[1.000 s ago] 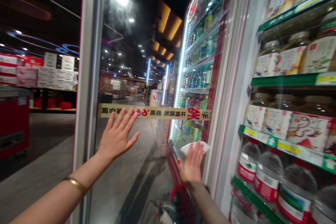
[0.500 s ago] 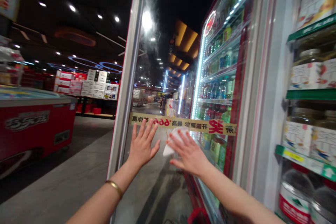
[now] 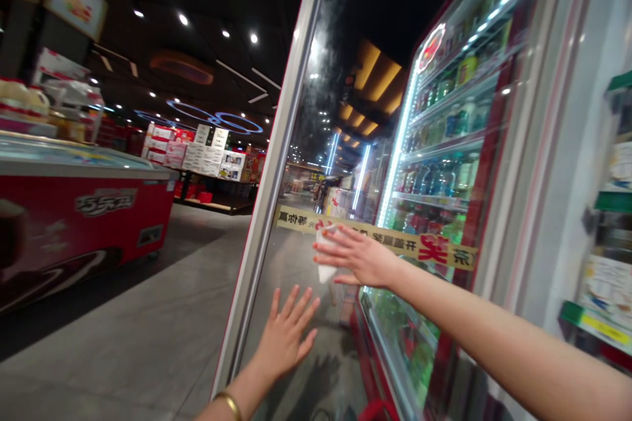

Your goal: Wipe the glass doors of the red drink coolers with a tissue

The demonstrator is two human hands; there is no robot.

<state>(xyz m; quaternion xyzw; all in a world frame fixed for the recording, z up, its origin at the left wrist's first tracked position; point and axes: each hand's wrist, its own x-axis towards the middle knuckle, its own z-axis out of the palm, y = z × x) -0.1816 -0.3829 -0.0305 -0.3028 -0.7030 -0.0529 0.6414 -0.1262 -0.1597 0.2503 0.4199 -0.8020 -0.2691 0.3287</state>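
My right hand (image 3: 363, 256) lies with outstretched fingers over a white cloth (image 3: 326, 263), holding it against the glass door (image 3: 296, 263). Part of the cloth is hidden under the fingers. It overlaps the lower edge of a yellow printed strip (image 3: 345, 227) that runs across the pane. Lower and to the left, my left hand (image 3: 286, 335) is open with its fingers spread and nothing in it. The palm faces the glass near the metal door frame (image 3: 266, 184); whether it touches the pane I cannot tell.
Bottles on shelves (image 3: 609, 283) stand at the right edge, beside the cabinet. A lit drinks cooler (image 3: 434, 145) shows in the glass. On the left are a red chest freezer (image 3: 99, 223) and stacked boxes (image 3: 207, 158) over a grey floor (image 3: 162, 316).
My right hand has slid the cloth left along the strip relative to the door. My left hand has dropped lower, away from the strip. The view has shifted left.
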